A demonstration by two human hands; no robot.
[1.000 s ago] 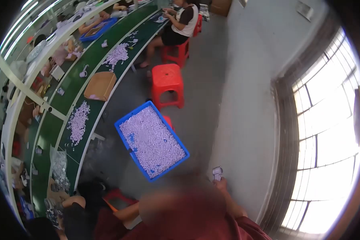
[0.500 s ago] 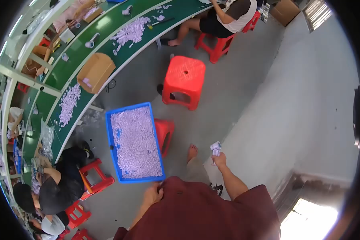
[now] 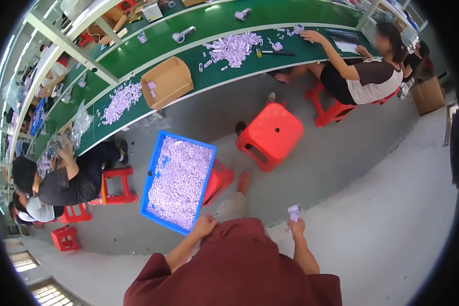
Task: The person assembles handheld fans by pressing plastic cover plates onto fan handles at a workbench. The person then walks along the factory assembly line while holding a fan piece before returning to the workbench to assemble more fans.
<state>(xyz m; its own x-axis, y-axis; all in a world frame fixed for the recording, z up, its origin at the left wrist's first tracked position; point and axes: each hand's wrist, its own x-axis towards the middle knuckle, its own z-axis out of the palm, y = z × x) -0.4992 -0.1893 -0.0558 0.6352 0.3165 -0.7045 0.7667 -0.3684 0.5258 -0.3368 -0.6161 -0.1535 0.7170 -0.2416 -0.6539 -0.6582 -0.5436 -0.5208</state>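
My right hand (image 3: 297,226) is closed round the handle of a pale purple handheld device (image 3: 294,210) with a round head, held out at my right side with the head upward. My left hand (image 3: 205,226) is at the front of my dark red shirt, beside the near corner of a blue tray (image 3: 149,196). Its fingers look curled; what they hold, if anything, is hidden. Many small pale purple plastic parts (image 3: 181,176) fill the tray, which rests at least partly on a red stool (image 3: 219,181).
Another red stool (image 3: 275,132) stands ahead. A long green workbench (image 3: 199,81) carries heaps of purple parts (image 3: 234,48), a cardboard box (image 3: 168,84) and similar devices (image 3: 183,34). One person (image 3: 370,76) sits at the right, another (image 3: 69,178) at the left. A white wall (image 3: 367,219) is at my right.
The view has turned to the right, so the bench and the seated person at right show more. My right hand still holds the device; my left hand stays near the tray's corner.
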